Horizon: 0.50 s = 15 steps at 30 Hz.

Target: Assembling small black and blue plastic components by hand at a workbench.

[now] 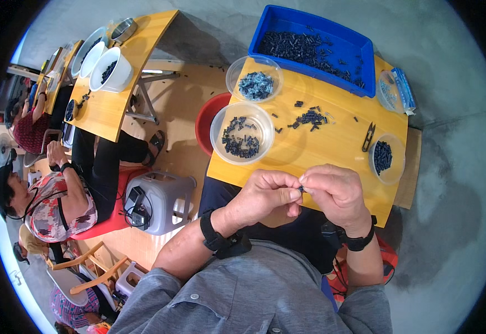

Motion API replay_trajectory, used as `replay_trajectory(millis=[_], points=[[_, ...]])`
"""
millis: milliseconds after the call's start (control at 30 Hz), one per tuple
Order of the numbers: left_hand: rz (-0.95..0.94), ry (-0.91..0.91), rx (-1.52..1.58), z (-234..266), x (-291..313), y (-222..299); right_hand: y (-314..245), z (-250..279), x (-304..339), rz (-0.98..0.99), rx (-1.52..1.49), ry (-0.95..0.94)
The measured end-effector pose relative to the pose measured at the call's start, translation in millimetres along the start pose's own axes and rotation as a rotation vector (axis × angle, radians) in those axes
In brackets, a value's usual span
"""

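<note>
Fingertips of both hands meet over the near edge of the wooden worktop (332, 147), and they hide most of the small dark part (301, 190) pinched between them; its shape cannot be made out. The left hand (266, 195) is curled nearly closed, thumb and forefinger nipping the part from the left. The right hand (335, 192) is likewise bent tight, gripping the same part from the right. Just beyond the hands, a clear round bowl (242, 133) holds more dark pieces, and a loose heap of parts (310, 118) lies on the wood. A blue bin (315, 47) stands at the far edge, a small snipping tool (369, 137) to the right.
</note>
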<state>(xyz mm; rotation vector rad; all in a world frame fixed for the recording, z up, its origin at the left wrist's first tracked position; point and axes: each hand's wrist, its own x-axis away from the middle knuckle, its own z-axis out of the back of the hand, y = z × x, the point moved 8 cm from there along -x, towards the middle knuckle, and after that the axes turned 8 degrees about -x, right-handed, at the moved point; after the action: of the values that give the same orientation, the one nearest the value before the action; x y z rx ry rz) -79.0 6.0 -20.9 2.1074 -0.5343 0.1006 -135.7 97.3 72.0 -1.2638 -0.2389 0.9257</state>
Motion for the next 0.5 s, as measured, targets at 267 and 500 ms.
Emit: replay_trajectory(millis=[267, 500], points=[[-0.054, 0.072, -0.15, -14, -1, 42, -15, 17, -9, 0.072, -0.031, 0.122], [-0.252, 0.074, -0.297, -24, 8, 56, -42, 16, -12, 0.059, 0.047, 0.064]])
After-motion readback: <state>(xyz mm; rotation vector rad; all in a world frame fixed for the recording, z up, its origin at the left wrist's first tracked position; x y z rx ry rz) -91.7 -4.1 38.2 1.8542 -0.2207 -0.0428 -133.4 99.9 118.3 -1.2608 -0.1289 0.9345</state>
